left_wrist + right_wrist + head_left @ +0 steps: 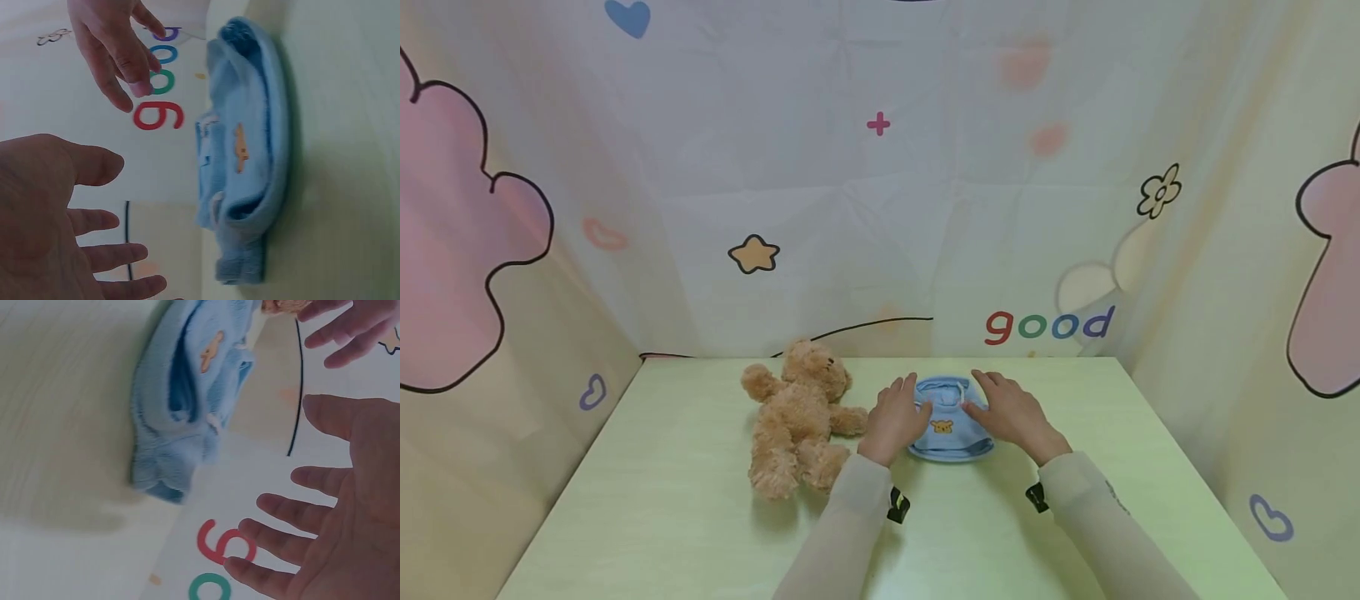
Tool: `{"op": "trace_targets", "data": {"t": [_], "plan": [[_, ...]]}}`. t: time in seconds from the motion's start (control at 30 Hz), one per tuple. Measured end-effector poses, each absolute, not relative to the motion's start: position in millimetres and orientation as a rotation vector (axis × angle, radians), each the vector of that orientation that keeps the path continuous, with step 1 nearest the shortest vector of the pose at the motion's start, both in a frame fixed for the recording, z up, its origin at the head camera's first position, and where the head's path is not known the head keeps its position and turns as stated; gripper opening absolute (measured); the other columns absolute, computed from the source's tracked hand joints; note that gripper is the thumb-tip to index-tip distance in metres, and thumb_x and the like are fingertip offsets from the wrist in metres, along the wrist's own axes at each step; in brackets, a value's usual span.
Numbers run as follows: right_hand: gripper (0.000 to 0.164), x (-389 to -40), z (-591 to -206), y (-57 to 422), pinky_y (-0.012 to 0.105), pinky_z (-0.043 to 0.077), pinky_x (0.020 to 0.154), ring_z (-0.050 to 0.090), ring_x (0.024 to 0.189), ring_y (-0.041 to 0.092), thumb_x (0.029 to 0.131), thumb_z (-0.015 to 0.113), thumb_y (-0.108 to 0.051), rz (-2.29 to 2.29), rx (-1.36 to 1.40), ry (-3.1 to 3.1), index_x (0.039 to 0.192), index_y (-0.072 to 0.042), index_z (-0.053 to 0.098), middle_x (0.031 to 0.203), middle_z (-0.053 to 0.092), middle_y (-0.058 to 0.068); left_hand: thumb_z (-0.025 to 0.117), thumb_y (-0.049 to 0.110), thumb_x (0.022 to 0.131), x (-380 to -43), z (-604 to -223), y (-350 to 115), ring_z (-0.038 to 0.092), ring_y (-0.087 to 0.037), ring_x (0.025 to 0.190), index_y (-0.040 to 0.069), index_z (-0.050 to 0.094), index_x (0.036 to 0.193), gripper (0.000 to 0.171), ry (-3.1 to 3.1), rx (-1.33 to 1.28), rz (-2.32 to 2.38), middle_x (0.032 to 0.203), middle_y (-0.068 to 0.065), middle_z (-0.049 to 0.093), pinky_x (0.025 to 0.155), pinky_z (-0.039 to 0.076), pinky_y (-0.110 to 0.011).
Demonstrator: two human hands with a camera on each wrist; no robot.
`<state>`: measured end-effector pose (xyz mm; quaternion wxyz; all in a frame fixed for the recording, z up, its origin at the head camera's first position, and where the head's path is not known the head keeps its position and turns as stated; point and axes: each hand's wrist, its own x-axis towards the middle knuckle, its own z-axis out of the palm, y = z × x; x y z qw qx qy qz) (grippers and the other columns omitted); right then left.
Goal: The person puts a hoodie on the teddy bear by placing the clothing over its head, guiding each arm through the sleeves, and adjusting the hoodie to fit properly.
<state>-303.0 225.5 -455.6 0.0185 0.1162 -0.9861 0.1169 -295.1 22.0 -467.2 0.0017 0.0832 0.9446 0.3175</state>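
Observation:
A small light-blue toy hoodie (958, 429) with a bear emblem and a white drawstring lies flat on the table, its hem toward the person. Over its left side hovers my left hand (895, 419), fingers spread and holding nothing. My right hand (1017, 415) is above the right side, also with spread fingers and nothing in them. Both wrist views show a gap between the palms and the hoodie (250, 137). Just left of my left hand, a light-brown teddy bear (797, 417) lies on its back, head toward the far edge.
The pale green table (700, 533) ends at a printed cloth backdrop (850, 192) with the word "good" on it. Cloth walls stand at both sides. A small black clip-like piece (898, 505) shows at the left wrist, another (1037, 497) at the right.

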Motion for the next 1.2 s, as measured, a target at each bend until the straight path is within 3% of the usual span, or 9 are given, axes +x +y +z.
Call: {"op": "trace_targets", "data": {"t": [0.37, 0.67, 1.03, 1.2], "plan": [[0.065, -323.2, -480.0, 237.6, 0.062, 0.046, 0.096, 0.052, 0.126, 0.044, 0.094, 0.062, -0.035, 0.434, 0.295, -3.199, 0.147, -0.003, 0.042, 0.142, 0.049, 0.026, 0.056, 0.033, 0.099, -305.6, -490.6, 25.4, 0.047, -0.040, 0.131, 0.013, 0.040, 0.150, 0.057, 2.922, 0.196, 0.973, 0.149, -0.016, 0.045, 0.096, 0.045, -0.059], [0.062, -328.6, -496.8, 237.4, 0.056, 0.045, 0.101, 0.055, 0.124, 0.040, 0.092, 0.065, -0.034, 0.434, 0.266, -3.277, 0.141, 0.002, 0.048, 0.134, 0.056, 0.024, 0.052, 0.035, 0.100, -309.3, -498.7, 25.9, 0.046, -0.043, 0.130, 0.001, 0.037, 0.149, 0.061, 2.902, 0.165, 0.887, 0.143, -0.022, 0.049, 0.099, 0.043, -0.058], [0.054, -329.4, -504.7, 237.5, 0.051, 0.048, 0.098, 0.060, 0.114, 0.036, 0.089, 0.071, -0.022, 0.454, 0.263, -3.202, 0.132, 0.005, 0.054, 0.123, 0.063, 0.022, 0.058, 0.019, 0.096, -307.1, -506.6, 30.1, 0.052, -0.038, 0.120, 0.009, 0.053, 0.138, 0.043, 3.016, 0.127, 0.705, 0.128, -0.016, 0.060, 0.096, 0.043, -0.058], [0.042, -329.1, -508.1, 238.4, 0.048, 0.052, 0.089, 0.064, 0.098, 0.029, 0.089, 0.070, -0.021, 0.509, 0.198, -3.191, 0.121, 0.004, 0.058, 0.111, 0.067, 0.018, 0.061, 0.017, 0.093, -306.9, -512.0, 31.6, 0.055, -0.035, 0.114, 0.005, 0.060, 0.125, 0.034, 3.037, 0.101, 0.674, 0.118, -0.015, 0.062, 0.095, 0.043, -0.055]]}}
